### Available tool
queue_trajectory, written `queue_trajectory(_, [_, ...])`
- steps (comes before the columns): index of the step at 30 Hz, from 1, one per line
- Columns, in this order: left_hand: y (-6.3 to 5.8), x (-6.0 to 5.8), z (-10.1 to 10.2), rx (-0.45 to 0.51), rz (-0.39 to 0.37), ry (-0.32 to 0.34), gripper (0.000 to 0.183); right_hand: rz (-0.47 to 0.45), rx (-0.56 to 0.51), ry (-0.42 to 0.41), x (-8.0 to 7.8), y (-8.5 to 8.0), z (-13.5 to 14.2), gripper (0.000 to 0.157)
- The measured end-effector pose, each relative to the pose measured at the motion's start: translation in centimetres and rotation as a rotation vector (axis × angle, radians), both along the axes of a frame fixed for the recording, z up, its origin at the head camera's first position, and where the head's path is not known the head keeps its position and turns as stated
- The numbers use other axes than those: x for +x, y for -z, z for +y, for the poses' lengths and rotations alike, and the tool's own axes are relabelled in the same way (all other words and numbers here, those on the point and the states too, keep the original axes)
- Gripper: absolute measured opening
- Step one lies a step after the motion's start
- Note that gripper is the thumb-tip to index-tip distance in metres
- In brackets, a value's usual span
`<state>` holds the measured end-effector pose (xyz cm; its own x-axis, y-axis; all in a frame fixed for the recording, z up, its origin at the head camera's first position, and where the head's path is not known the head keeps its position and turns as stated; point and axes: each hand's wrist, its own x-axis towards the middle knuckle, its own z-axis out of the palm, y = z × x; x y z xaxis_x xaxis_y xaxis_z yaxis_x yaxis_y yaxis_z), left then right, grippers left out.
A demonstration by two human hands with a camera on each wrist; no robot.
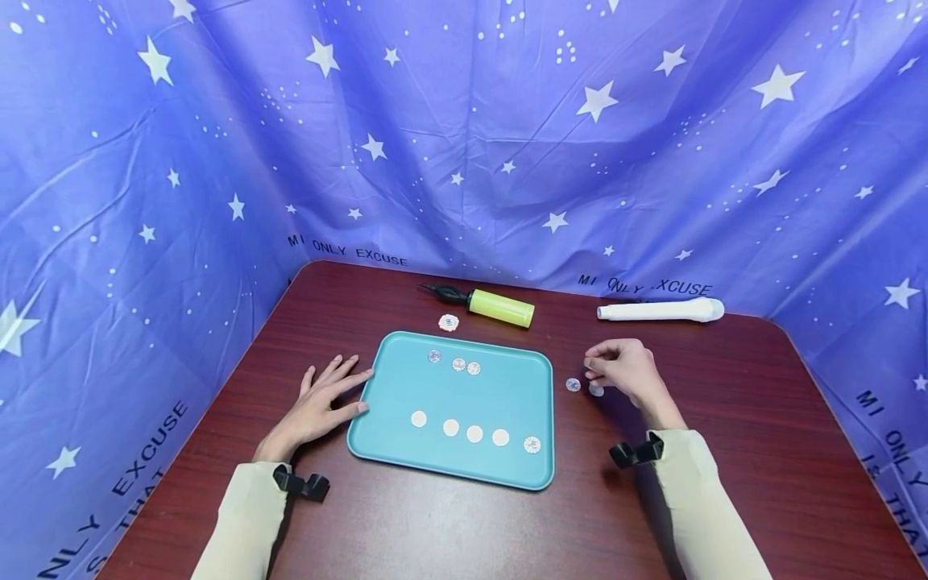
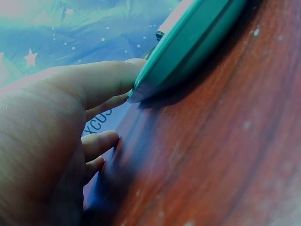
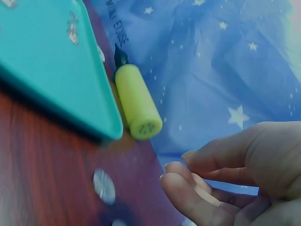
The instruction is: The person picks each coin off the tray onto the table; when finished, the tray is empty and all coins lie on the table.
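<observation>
My left hand (image 1: 319, 407) is spread at the left side of a teal tray (image 1: 486, 395), fingertips at its rim; the left wrist view shows the rim (image 2: 162, 70) against the fingers. Several plain pale discs (image 1: 474, 434) and one patterned disc (image 1: 532, 445) lie in a near row on the tray. Farther back on it lie three patterned discs, one bluish (image 1: 434, 356). Over the table right of the tray, my right hand (image 1: 627, 370) has bent fingers with tips close together; I cannot tell whether they hold anything. Below it lie two patterned discs, one (image 1: 573, 385) fully visible.
A yellow-green hand pump (image 1: 502, 308) with a black nozzle lies behind the tray. Near it is a scalloped pale piece (image 1: 449, 323). A white wand-shaped object (image 1: 660, 310) lies at the back right. A blue starry curtain (image 1: 464, 145) surrounds the dark red table (image 1: 449, 524).
</observation>
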<state>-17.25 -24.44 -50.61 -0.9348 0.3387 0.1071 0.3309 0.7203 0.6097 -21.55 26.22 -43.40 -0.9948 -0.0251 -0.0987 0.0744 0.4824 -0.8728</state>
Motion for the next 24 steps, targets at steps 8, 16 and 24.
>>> queue_trajectory(8, [0.0, 0.0, 0.0, -0.005, -0.003, -0.003, 0.058, 0.008, 0.034, -0.069, -1.0, -1.3, -3.4, 0.027])
queue_trajectory(16, [0.1, 0.0, 0.1, -0.006, -0.004, -0.007, 0.058, 0.006, 0.074, -0.128, -1.7, -1.5, -6.4, 0.024])
queue_trajectory(24, [0.1, 0.0, 0.0, -0.001, -0.003, -0.005, 0.058, 0.015, 0.093, -0.163, -2.2, -0.5, -8.6, 0.021])
